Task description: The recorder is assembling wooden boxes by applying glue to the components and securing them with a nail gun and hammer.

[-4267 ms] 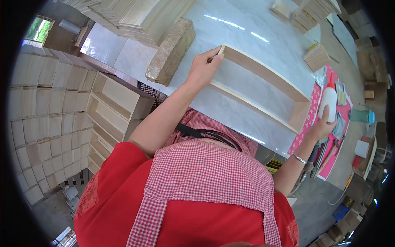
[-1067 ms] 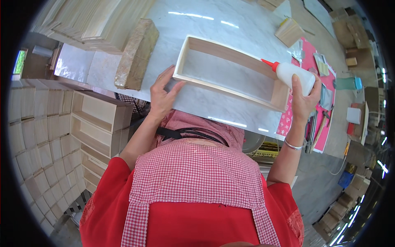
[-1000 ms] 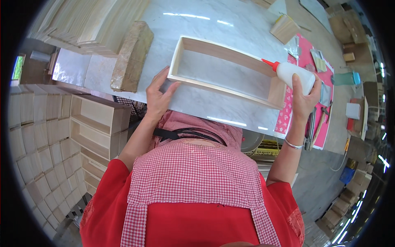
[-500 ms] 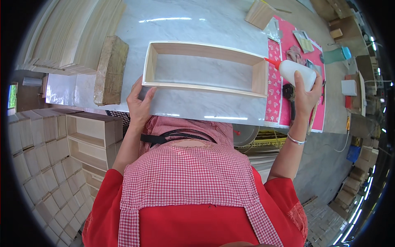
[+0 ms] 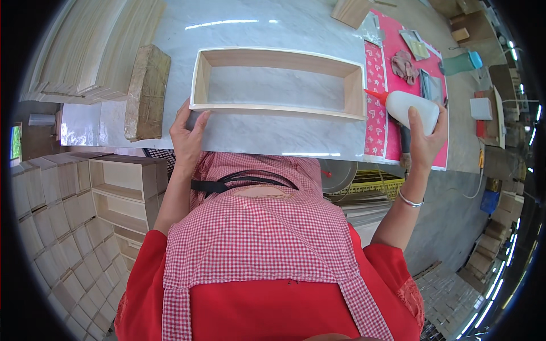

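Observation:
A long, shallow rectangular wooden frame (image 5: 276,109) with no bottom showing lies on the grey marbled tabletop (image 5: 284,136). Whitish lines show along parts of its upper edges. At its near left corner my left hand (image 5: 186,133) grips the frame, thumb toward the near side and fingers round the left end. In my right hand (image 5: 425,133) is a white squeeze bottle (image 5: 408,108), tilted almost flat, with a red pointed nozzle (image 5: 375,96). The nozzle tip points left, at the top of the frame's right end; whether it touches cannot be made out.
On the left stand a tall stack of thin boards (image 5: 96,51) and a tape-wrapped block (image 5: 147,94). Right lies a pink mat (image 5: 392,68) with a crumpled cloth (image 5: 404,65); beyond is a teal bottle (image 5: 460,62). A wooden block (image 5: 351,12) sits at the far edge. Stacked wooden boxes (image 5: 119,182) fill the lower left.
The nozzle has moved from the frame's far right corner along its right end toward me. My left hand keeps its grip at the near left corner.

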The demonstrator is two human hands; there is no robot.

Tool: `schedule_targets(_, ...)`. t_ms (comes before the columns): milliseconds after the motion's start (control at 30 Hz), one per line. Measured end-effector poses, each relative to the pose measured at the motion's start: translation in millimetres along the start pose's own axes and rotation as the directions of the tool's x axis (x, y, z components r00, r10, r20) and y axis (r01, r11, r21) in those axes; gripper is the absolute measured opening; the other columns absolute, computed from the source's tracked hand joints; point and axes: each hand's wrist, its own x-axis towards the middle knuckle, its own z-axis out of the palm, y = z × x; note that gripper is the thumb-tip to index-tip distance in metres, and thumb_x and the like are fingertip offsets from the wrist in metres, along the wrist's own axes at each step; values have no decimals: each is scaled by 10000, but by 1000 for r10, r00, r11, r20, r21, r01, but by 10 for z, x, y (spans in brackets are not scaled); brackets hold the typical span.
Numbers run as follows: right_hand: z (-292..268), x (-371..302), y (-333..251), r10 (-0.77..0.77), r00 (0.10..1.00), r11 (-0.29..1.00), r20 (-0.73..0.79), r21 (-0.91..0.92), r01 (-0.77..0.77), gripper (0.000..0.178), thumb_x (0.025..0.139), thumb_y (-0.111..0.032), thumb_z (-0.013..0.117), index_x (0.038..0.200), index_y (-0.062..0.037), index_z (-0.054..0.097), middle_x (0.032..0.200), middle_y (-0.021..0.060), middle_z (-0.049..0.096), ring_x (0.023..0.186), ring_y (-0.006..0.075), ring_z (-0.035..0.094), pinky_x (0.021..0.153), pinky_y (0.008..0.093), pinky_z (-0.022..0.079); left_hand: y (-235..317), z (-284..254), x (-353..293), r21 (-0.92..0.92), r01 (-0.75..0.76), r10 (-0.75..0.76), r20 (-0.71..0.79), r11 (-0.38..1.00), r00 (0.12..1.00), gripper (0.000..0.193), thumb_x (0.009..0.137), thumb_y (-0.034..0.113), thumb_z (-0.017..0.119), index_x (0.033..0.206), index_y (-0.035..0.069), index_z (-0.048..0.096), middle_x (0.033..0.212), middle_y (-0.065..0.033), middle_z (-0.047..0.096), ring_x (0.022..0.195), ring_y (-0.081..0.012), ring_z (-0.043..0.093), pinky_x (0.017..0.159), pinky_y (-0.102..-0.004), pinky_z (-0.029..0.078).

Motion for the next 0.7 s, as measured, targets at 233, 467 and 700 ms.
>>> schedule_targets(233,-200,-253,-148,15,999,996,29,85,-17,434,805,-138,801,1144,-12,561,1006,79,599,922,147,579,809,294,487,-16,18,26,-18,-10,10,-7,1000,1000,442,882,81,731,1290,-34,602,1282,-149,625,1172,-212,577,1019,-317,431)
schedule_targets(467,-103,-350,-299,193,980,947,46,252,-198,430,813,-122,785,1156,-11,551,1004,64,597,906,139,576,770,270,488,1,-18,1,27,-42,44,-60,999,997,451,848,73,748,1270,-20,620,1255,-150,647,1152,-212,599,1004,-319,448)
schedule_targets(700,990,-676,-1249,110,923,797,369,523,-304,452,819,-147,787,1174,-15,540,997,68,610,885,140,591,748,274,500,1,65,24,21,-110,112,-89,994,990,460,826,95,769,1260,17,638,1266,-176,644,1192,-261,603,1024,-340,451)
